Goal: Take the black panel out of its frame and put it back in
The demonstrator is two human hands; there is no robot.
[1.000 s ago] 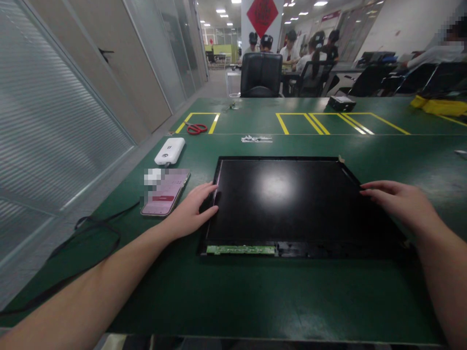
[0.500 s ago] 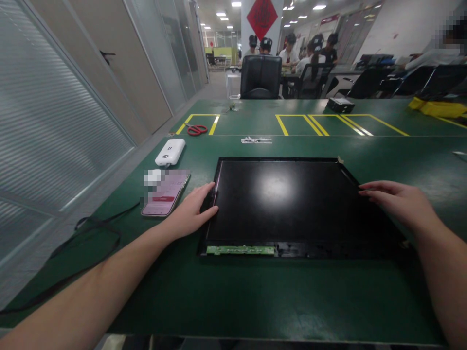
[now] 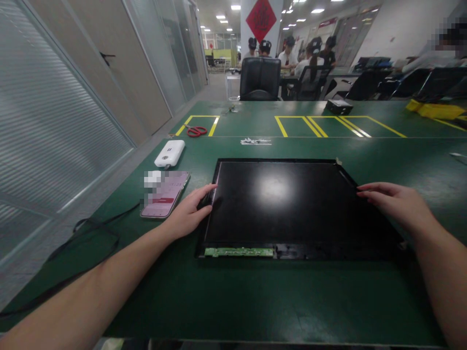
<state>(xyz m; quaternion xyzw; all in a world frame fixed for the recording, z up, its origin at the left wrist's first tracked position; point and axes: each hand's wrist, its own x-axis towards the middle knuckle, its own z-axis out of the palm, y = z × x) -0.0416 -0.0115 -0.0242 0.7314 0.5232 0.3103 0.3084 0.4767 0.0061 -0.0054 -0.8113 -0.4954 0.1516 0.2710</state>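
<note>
A black LCD screen panel (image 3: 284, 209) lies flat on the green table, face up, with a bright reflection on its surface. A narrow green circuit board (image 3: 239, 252) runs along the left part of its near edge. My left hand (image 3: 188, 211) rests at the panel's left edge, thumb and fingers apart, fingertips touching the frame. At the right edge, my right hand (image 3: 399, 201) has its thumb and fingertips pinched together on the panel's border. A small light scrap (image 3: 338, 161) sticks up at the far right corner.
Left of the panel lie a phone (image 3: 166, 194), a white power bank (image 3: 170, 153) and a black cable (image 3: 97, 223). Farther off are red-handled scissors (image 3: 197, 131), white scraps (image 3: 256, 142), a black box (image 3: 339, 106) and yellow tape lines. People sit beyond an office chair (image 3: 260, 78).
My left thumb has slid slightly left, off the screen toward the frame. My right hand stays at the right edge, nearly unmoved. The view has shifted a little.
</note>
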